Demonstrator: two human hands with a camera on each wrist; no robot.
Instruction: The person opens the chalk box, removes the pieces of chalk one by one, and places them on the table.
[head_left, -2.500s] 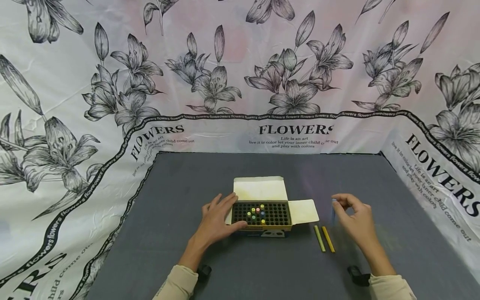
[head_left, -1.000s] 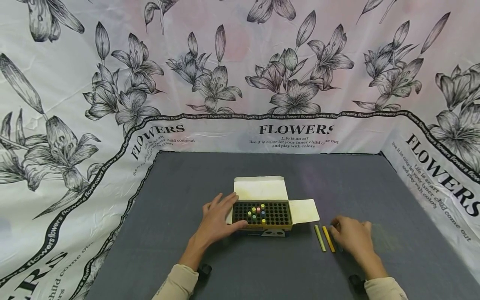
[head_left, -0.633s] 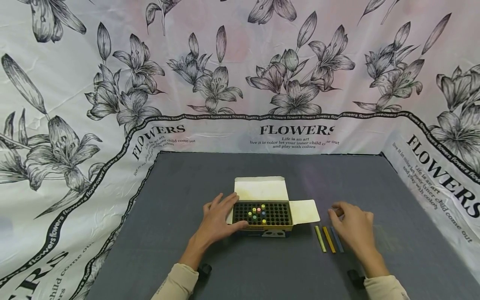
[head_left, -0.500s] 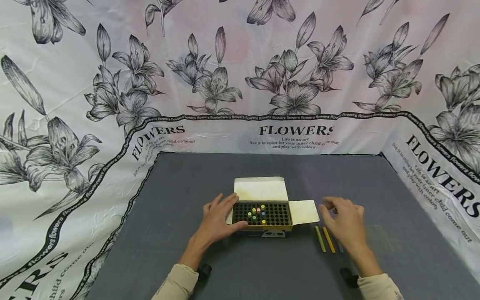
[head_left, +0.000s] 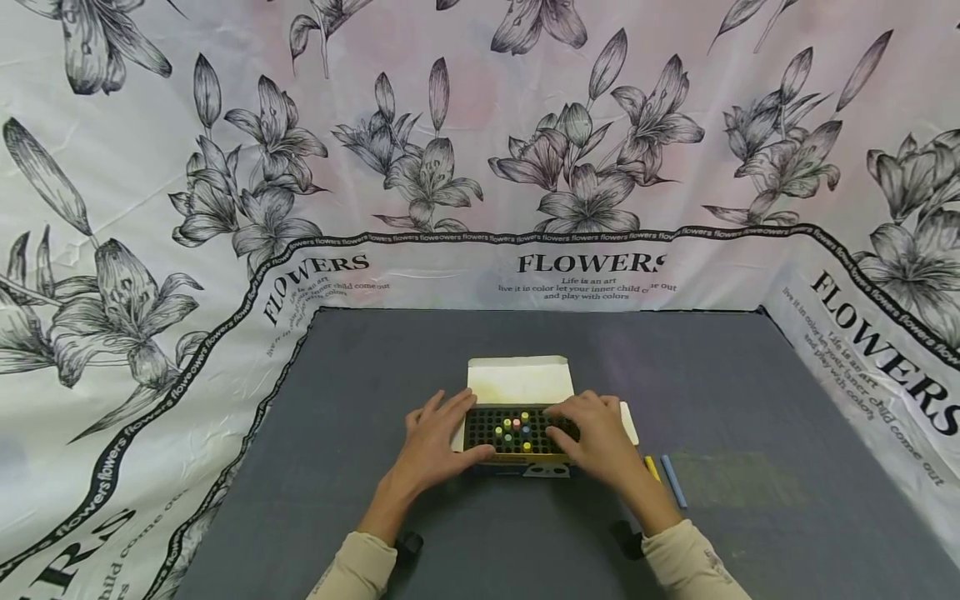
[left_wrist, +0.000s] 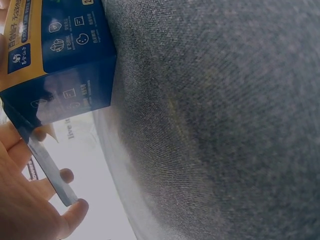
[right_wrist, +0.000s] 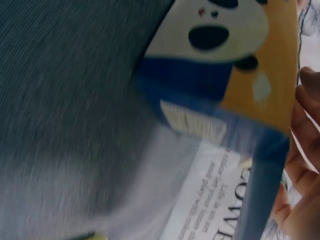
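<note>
An open chalk box (head_left: 517,457) stands on the grey table, with several coloured chalk ends (head_left: 507,424) showing in its black holed insert. My left hand (head_left: 437,440) rests along the box's left end, thumb at the front corner and fingers spread at the back. In the left wrist view its fingertips (left_wrist: 66,175) touch a side flap (left_wrist: 52,172). My right hand (head_left: 600,437) is over the box's right end, thumb and forefinger apart above the holes beside the chalk ends; no chalk shows between them. Yellow chalk (head_left: 652,468) and blue chalk (head_left: 673,481) lie right of the box.
The box's white lid (head_left: 520,380) is raised at the back, and a right flap (head_left: 629,422) is partly hidden by my right hand. A floral printed cloth (head_left: 420,271) borders the grey tabletop (head_left: 750,400). My right forearm covers the spot where green chalk lay.
My right hand laid the blue chalk beside the yellow one, let go, and moved left over the box. My left hand stays at the box's left end.
</note>
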